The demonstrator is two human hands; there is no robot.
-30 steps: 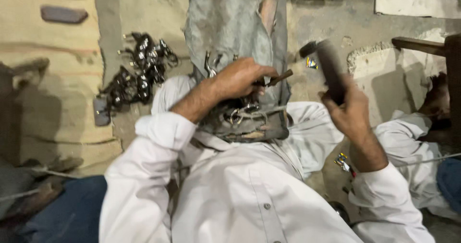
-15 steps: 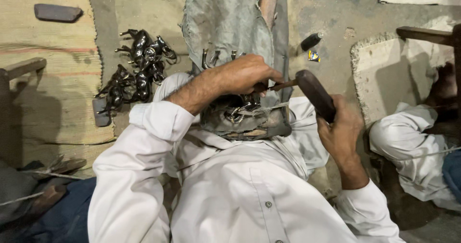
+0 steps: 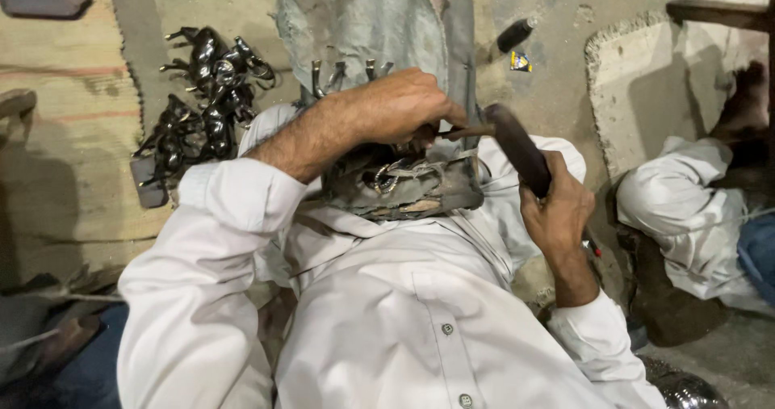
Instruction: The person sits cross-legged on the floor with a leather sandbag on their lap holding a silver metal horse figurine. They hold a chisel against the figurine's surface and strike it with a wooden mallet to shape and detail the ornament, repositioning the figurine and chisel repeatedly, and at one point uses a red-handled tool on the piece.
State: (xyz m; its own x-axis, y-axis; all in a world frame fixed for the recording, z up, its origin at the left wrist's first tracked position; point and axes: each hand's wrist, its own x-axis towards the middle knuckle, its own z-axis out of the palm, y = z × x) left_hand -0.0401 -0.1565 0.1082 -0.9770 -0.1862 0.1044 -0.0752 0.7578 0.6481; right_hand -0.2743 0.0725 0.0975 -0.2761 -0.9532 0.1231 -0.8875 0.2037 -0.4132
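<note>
A dark-handled hammer (image 3: 517, 146) is gripped in the right hand (image 3: 557, 207), while what seems to be a thin metal rod (image 3: 464, 131) is pinched in the left hand (image 3: 400, 106) above the metal block (image 3: 404, 187) on the lap, a heap of dark metal parts (image 3: 202, 94) lying far left on the floor.

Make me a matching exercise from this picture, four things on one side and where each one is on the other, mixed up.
Things:
1. left hand
2. right hand
3. pile of dark metal parts
4. small dark bottle

Places:
A. lying on the floor at the top, right of the grey sheet
B. on the floor beside the woven mat, at the left
C. gripping the dark handle of a striking tool
D. pressing a thin tool down on the work block

Pairs: 1-D, 2-C, 3-B, 4-A
</note>
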